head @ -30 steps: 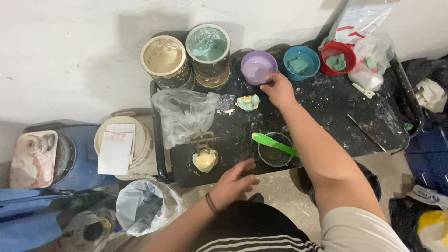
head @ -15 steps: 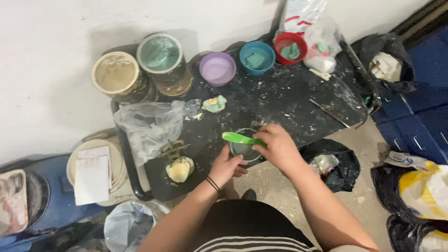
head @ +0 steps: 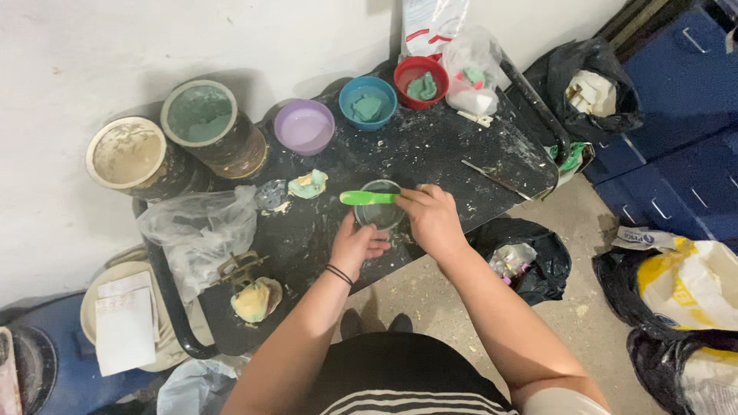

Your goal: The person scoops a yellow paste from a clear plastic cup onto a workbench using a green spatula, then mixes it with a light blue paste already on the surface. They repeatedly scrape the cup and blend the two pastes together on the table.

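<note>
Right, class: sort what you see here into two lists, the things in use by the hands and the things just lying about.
In use:
left hand, steadying the dark mixing bowl
right hand, holding the green spatula across that bowl

Lying about:
purple bowl
blue bowl
red bowl
two large tins
clear plastic bag
yellow dental cast

two large tins (head: pixel 125 154) (head: pixel 201 114), three coloured bowls (head: pixel 304 127) (head: pixel 368 102) (head: pixel 421 81), one green spatula (head: pixel 367 197), one dark cup (head: pixel 379 207), two hands (head: pixel 356 244) (head: pixel 432 219)
</note>
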